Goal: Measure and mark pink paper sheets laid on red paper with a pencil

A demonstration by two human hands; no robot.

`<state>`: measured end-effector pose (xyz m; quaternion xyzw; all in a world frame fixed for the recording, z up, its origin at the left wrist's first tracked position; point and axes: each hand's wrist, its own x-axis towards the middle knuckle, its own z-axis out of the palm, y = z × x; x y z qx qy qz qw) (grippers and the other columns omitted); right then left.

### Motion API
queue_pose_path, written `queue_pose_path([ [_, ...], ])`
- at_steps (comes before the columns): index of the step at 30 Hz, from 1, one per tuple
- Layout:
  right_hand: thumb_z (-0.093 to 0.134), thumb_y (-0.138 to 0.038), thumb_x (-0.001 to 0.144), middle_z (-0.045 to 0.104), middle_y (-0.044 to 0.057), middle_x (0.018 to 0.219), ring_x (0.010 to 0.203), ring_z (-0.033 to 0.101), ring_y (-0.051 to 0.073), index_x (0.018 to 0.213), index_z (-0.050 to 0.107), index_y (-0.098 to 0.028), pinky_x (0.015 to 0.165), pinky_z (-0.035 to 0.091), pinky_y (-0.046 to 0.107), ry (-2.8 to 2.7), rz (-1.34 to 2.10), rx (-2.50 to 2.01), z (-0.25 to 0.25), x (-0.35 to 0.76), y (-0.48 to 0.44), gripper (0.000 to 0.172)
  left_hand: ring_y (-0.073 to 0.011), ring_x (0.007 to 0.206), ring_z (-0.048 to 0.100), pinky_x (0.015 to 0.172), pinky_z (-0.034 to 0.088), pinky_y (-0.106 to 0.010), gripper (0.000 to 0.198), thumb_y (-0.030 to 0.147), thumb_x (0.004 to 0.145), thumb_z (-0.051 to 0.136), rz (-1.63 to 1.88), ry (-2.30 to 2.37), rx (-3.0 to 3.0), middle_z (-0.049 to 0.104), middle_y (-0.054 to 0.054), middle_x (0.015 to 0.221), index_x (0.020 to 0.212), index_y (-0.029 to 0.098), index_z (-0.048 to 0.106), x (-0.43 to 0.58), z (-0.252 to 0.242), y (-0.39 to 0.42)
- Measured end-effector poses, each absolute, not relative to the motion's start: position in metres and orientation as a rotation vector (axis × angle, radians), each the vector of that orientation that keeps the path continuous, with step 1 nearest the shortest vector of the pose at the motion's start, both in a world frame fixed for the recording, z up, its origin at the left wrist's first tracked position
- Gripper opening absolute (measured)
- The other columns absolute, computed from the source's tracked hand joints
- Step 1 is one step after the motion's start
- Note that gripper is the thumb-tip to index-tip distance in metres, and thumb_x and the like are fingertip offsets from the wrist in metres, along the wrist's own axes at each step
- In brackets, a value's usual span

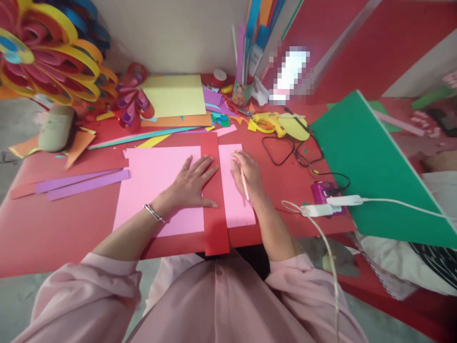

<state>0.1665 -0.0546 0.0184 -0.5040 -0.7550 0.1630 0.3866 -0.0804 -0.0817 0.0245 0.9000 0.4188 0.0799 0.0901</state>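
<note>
A pink sheet of paper (157, 176) lies flat on the red table. Across it, from back to front, runs a red strip (216, 219) that reaches past the table's front edge. My left hand (194, 183) is spread flat, palm down, its fingertips and thumb on the red strip and the rest over the pink paper. In my right hand (248, 171) is a slim pale pink pen (244, 185), slanting out below the fingers. That hand rests on the part of the pink sheet right of the strip, close to the strip's edge; the pen's tip is hard to make out.
Purple paper strips (89, 184) lie at left, near a beige case (57, 128). Along the back are yellow paper (174, 95), scraps, a cup of strips (243, 93) and a yellow glue gun (273, 123). Right are a purple power adapter (323, 190), cables and a leaning green board (378, 176).
</note>
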Motion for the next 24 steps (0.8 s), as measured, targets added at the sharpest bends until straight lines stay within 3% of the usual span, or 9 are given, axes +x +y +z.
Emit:
queue_pose_path([
  [4,0.040,-0.055,0.110,0.076,0.010,0.107,0.106,0.068,0.027,0.113,0.077,-0.027,0.102,0.054,0.048,-1.690,0.422,-1.311,0.034,0.165,-0.056,0.047,-0.0439,0.162,0.027,0.132,0.006,-0.067,0.131,0.103,0.070,0.054,0.235,1.253,2.683,0.030,-0.023,0.173,0.166,0.015,0.038,-0.080,0.024,-0.083],
  [8,0.059,-0.058,0.101,0.078,0.007,0.104,0.096,0.072,0.024,0.116,0.076,-0.025,0.088,0.058,0.039,-1.440,0.850,-1.263,0.043,0.150,-0.046,0.040,-0.0424,0.163,0.025,0.133,0.004,-0.066,0.132,0.103,0.071,0.054,0.232,1.248,2.702,0.029,-0.024,0.173,0.165,0.012,0.039,-0.081,0.021,-0.083],
  [11,0.073,-0.057,0.090,0.078,0.005,0.098,0.088,0.072,0.021,0.106,0.076,-0.024,0.078,0.058,0.033,-1.283,1.031,-1.233,0.039,0.134,-0.028,0.038,-0.0419,0.163,0.024,0.133,0.003,-0.066,0.132,0.103,0.071,0.054,0.232,1.246,2.708,0.027,-0.024,0.174,0.166,0.012,0.038,-0.080,0.019,-0.083],
  [17,0.067,-0.053,0.087,0.075,0.002,0.080,0.078,0.069,0.021,0.086,0.072,-0.024,0.073,0.055,0.032,-1.312,0.898,-1.365,0.017,0.118,0.002,0.029,-0.0426,0.163,0.024,0.133,0.003,-0.066,0.132,0.101,0.071,0.058,0.215,1.247,2.695,0.027,-0.024,0.174,0.165,0.011,0.040,-0.079,0.021,-0.082],
  [24,0.057,-0.052,0.091,0.075,0.002,0.078,0.076,0.069,0.021,0.083,0.065,-0.025,0.077,0.054,0.033,-1.452,0.718,-1.447,0.011,0.120,0.003,0.029,-0.0451,0.162,0.026,0.133,0.004,-0.068,0.129,0.098,0.071,0.062,0.219,1.244,2.651,0.028,-0.024,0.174,0.165,0.012,0.041,-0.079,0.024,-0.082],
])
